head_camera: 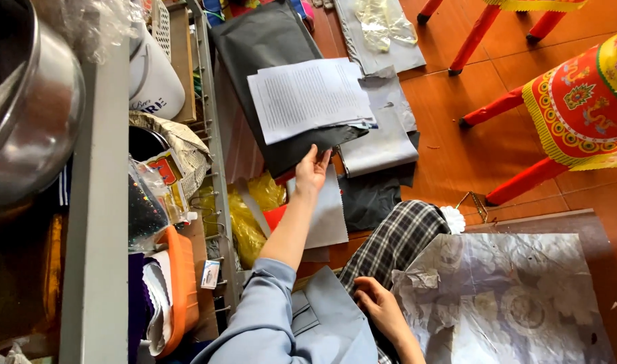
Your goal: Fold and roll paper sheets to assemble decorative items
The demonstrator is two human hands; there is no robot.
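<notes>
1. The left hand point(312, 170) reaches out at 12 o'clock, its fingers point(320, 156) pinching the near edge of the dark grey fabric sheet point(268, 47) that lies on the floor under a stack of printed papers point(308, 96).
2. Best to draw it slowly and keep it level, or the papers may slide off.
3. The right hand point(378, 305) rests at 6 o'clock, fingers loosely curled on grey cloth point(325, 310) beside the checked trouser leg point(392, 244), holding nothing.
</notes>
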